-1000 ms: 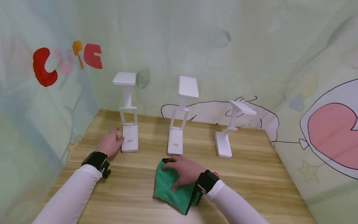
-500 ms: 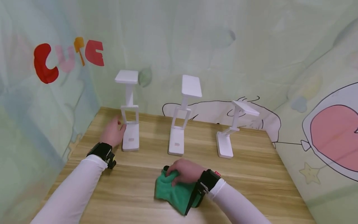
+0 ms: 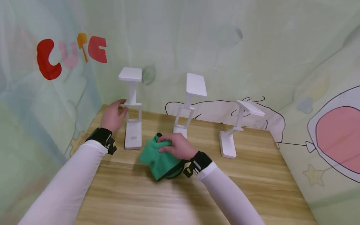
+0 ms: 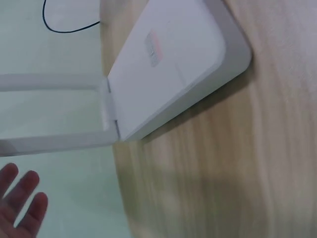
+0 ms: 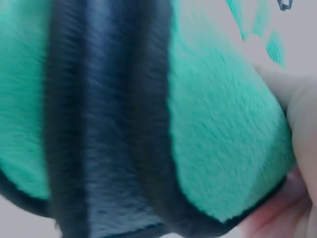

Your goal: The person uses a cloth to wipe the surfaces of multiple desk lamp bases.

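Observation:
My left hand (image 3: 113, 116) is beside the left white desk lamp (image 3: 133, 136), level with the top of its hinged frame. Its fingers are spread and slightly bent. In the left wrist view, the fingertips (image 4: 34, 210) lie near the lamp's frame (image 4: 54, 144); whether they touch it I cannot tell. My right hand (image 3: 180, 146) pinches a green cloth with black edging (image 3: 161, 159), held above the table in front of the middle desk lamp (image 3: 196, 85). The cloth (image 5: 223, 124) fills much of the right wrist view, with the thumb at its edge.
A third, lower white desk lamp (image 3: 227, 145) stands to the right, its head tilted. All three lamps are on a wood-grain table (image 3: 253, 187). Behind and at both sides hangs a printed fabric wall (image 3: 163, 37).
My left hand has risen along the left lamp from its base to its frame. The right hand has gathered the cloth, lifted it off the table and carried it forward and left.

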A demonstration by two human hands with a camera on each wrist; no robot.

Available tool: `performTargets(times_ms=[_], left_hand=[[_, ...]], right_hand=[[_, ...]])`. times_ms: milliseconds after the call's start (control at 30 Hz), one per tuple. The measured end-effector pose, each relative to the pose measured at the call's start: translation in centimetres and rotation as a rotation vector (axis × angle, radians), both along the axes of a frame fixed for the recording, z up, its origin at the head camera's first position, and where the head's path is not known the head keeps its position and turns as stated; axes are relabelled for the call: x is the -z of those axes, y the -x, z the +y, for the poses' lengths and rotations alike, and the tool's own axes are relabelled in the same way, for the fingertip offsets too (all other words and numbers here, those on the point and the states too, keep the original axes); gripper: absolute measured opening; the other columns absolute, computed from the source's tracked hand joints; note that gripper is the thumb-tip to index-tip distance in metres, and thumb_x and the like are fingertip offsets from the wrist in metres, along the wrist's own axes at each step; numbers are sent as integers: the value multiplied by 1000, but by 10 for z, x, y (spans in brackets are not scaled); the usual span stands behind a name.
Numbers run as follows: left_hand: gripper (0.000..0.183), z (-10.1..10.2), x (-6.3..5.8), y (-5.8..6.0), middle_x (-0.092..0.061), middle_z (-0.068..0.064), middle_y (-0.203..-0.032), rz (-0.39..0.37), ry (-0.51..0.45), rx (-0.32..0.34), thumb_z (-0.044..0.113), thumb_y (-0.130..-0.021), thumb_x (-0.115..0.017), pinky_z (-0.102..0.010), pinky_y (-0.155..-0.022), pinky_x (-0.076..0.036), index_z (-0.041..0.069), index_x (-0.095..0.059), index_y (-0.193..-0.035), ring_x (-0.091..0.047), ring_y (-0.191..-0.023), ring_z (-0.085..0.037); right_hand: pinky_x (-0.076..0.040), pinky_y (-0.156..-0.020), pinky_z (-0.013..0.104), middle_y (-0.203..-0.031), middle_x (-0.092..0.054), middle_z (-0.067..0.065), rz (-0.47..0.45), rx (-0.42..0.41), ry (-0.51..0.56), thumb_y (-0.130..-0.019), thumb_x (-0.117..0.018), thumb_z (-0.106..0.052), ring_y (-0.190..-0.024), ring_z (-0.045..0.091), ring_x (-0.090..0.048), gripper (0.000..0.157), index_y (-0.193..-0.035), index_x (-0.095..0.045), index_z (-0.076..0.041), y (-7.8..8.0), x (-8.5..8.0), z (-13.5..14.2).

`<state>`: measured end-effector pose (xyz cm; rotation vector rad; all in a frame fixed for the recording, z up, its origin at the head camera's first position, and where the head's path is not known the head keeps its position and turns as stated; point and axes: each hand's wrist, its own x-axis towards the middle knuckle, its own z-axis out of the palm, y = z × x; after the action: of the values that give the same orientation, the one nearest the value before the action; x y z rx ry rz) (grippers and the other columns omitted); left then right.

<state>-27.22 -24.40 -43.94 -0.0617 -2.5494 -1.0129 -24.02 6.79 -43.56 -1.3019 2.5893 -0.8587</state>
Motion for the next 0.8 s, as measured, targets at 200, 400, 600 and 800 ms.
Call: performTargets(times_ms=[200,400,600,800], left_hand=[[28,-4,-11,5,-69,-19,-109,29,62,24,19,-101,-61,-50,-75,-50,2,-63,-123,-62,-90,-31],[26,-7,-14,4,-70,-20,-101,45,85,41,16,-98,-64,-50,-76,-52,-1,-66,-117,-64,-88,-32],[25,-10,-16,3,-70,-21,-101,45,101,68,16,-98,-64,-51,-77,-52,-2,-67,-116,-64,-88,-32],[23,-12,-16,7,-70,-20,-99,48,106,76,14,-97,-65,-51,-77,-51,-3,-67,-113,-64,-86,-32]], right_hand=[[-51,-90,32,-116,-69,1,10,244,33,-92,-73,-30,-105,10,-59,30,-117,-69,-15,27,-11,-41],[-49,-94,35,-124,-66,2,-95,413,42,-92,-72,-35,-114,16,-57,35,-123,-67,-18,44,-3,-73],[-48,-97,34,-127,-64,1,-76,395,-2,-93,-70,-39,-115,16,-56,37,-125,-66,-21,47,22,-104],[-46,-101,40,-144,-46,12,321,303,-190,-94,-68,-40,-128,28,-45,43,-135,-59,-27,35,50,-120]])
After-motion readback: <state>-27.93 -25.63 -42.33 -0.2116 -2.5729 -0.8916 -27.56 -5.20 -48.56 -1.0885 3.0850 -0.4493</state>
